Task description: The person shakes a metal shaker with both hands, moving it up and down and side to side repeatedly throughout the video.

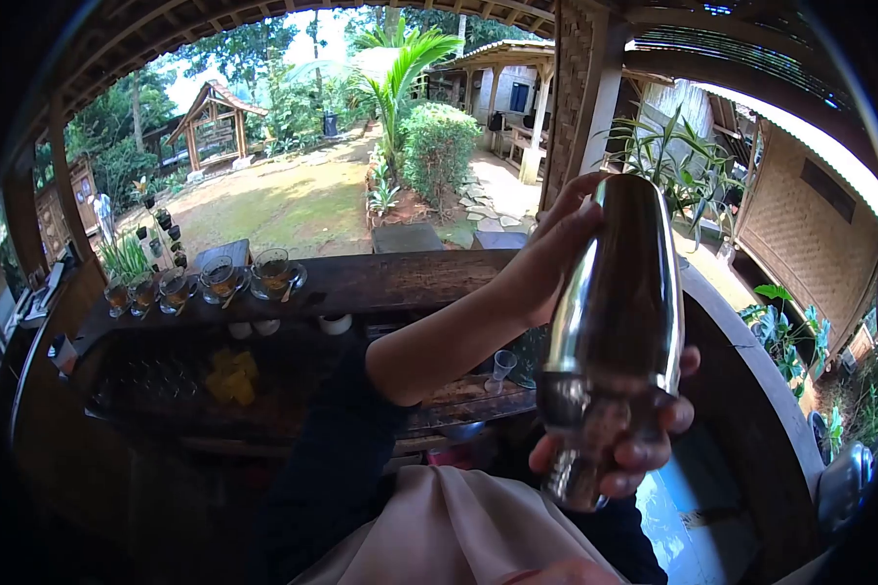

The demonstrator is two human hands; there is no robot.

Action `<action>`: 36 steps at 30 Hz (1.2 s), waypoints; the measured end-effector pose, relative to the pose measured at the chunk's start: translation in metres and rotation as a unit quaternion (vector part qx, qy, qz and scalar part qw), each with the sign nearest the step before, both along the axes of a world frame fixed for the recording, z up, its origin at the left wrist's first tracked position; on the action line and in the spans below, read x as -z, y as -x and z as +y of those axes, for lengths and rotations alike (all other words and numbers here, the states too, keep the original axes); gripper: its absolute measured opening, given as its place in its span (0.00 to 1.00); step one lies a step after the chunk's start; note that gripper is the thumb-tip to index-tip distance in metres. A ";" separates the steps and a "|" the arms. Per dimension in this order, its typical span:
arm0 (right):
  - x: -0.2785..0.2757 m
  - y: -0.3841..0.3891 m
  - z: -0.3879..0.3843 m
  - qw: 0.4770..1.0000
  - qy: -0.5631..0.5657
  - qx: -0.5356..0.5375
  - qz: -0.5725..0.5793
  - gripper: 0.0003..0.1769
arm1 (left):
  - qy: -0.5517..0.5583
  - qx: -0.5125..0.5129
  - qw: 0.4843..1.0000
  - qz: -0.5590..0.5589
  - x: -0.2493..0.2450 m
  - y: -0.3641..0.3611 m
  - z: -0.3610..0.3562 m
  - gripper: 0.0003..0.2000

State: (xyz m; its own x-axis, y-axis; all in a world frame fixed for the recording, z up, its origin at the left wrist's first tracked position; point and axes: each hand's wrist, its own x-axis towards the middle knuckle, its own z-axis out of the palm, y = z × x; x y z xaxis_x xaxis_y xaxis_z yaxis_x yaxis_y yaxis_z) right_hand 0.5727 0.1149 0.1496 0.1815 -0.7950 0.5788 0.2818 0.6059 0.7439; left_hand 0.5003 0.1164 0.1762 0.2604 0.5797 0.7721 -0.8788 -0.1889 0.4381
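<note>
A shiny metal cocktail shaker [624,283] is held up in front of me on the right, slightly tilted. Its wide end points up and its narrower capped end down. My left hand [574,219] reaches across and grips the upper end, its fingers partly hidden behind the metal. Around the lower end curl the fingers of my right hand [654,439]; its palm is out of sight behind the shaker. A small clear cup [500,369] stands on the wooden surface beyond, left of the shaker.
Several glass cups [221,280] with saucers and spoons line the dark wooden counter [400,278] at the left. Yellow items [232,376] lie on the lower surface, near dim glasses [146,375]. A potted plant [668,156] stands behind the shaker. Beyond is a garden.
</note>
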 end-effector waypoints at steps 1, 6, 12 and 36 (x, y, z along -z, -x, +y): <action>0.005 0.002 0.013 0.997 -0.038 -0.058 0.039 0.30 | 0.001 -0.004 1.000 -0.001 0.001 0.000 0.009 0.19; -0.011 0.003 0.038 0.867 0.495 0.012 -0.058 0.28 | 0.009 0.305 0.952 -0.036 0.034 0.033 0.134 0.23; 0.003 -0.020 -0.019 0.945 0.270 0.099 -0.154 0.31 | 0.057 0.348 0.936 0.004 0.024 0.047 0.055 0.20; 0.026 0.109 -0.018 0.856 0.458 -0.119 -0.208 0.27 | 0.207 -0.106 0.961 -0.147 0.080 0.152 0.006 0.21</action>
